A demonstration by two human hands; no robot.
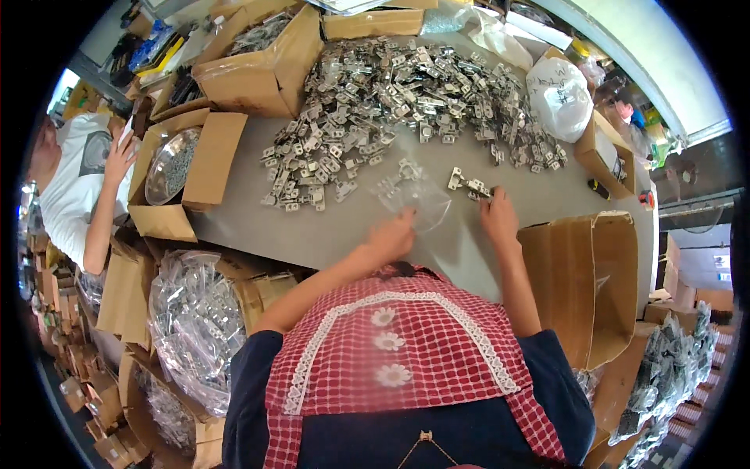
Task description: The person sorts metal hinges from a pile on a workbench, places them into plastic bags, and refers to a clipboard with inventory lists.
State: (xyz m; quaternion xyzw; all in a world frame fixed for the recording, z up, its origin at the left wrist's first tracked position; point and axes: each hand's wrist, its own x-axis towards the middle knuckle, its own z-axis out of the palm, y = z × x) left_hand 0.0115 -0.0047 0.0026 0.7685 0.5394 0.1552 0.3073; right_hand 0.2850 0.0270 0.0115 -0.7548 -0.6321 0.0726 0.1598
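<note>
My left hand (393, 236) is closed on the edge of a small clear plastic bag (431, 206). A shiny metal piece, apparently a cabinet hinge (408, 170), shows at the bag's far end; I cannot tell whether it lies inside. To the right, my right hand (500, 220) pinches the near end of another metal cabinet hinge (470, 185), whose cup end points away to the left. Beyond both hands a large heap of loose hinges (422, 86) spreads over the grey table (305, 238).
A box with a bowl of small screws (173, 166) stands on the left, near another person (86, 187). Behind it is a carton of metal parts (258, 70). An open carton (582, 285) is by my right arm, and bagged hinges (199, 320) fill one at lower left.
</note>
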